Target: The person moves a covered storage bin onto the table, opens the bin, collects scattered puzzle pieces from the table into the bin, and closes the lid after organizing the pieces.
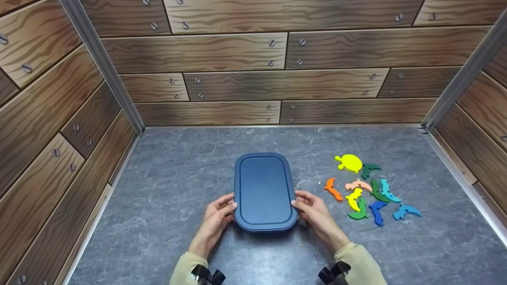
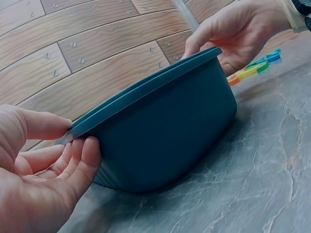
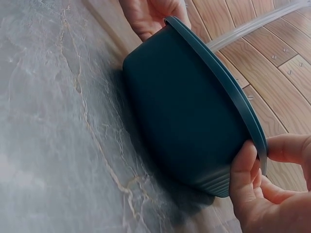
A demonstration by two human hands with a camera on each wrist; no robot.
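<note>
A dark blue lidded box (image 1: 264, 190) with rounded corners sits on the grey marbled table, its flat lid covering the top, so its inside is hidden. My left hand (image 1: 217, 215) pinches the lid's edge at the box's left side, thumb on top and fingers curled below the rim. On the opposite side my right hand (image 1: 315, 211) grips the rim in the same way. Both wrist views show the box's deep, smooth wall (image 2: 165, 126) and the lid's overhanging edge (image 3: 228, 85) between thumb and fingers.
To the right of the box lie several flat coloured animal-like pieces, among them a yellow turtle (image 1: 351, 163), an orange piece (image 1: 333, 189) and a dark blue piece (image 1: 377, 213). Wood-patterned walls (image 1: 237, 85) enclose the table at the back and both sides.
</note>
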